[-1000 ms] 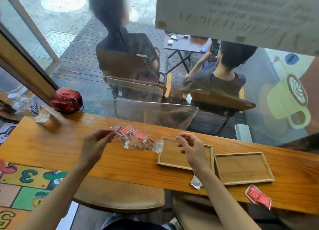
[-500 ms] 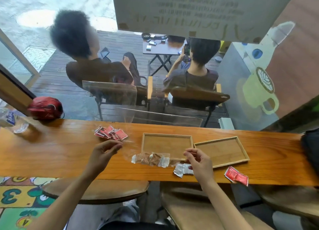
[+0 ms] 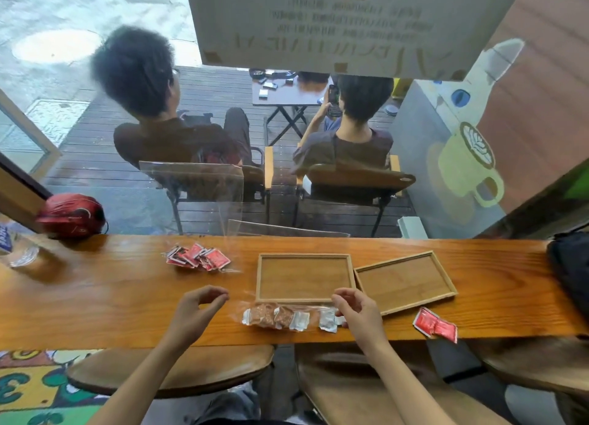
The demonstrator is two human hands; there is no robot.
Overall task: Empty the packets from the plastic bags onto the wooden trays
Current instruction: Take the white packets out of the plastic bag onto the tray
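Both hands over the counter [image 3: 95,297], lower centre of frame.
We note the left hand [image 3: 194,313] curled, thumb and forefinger nearly meeting on nothing; right hand [image 3: 360,313] pinches the clear bag of packets [image 3: 277,316] below the empty left tray [image 3: 304,278].

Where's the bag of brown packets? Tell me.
The bag of brown packets lies at the counter's near edge, just in front of the left wooden tray, between both hands, nearer the right hand.

Two empty wooden trays [image 3: 305,278] [image 3: 405,281] lie side by side, a clear bag of brown packets [image 3: 275,315] before them, red packets [image 3: 198,256] farther left.
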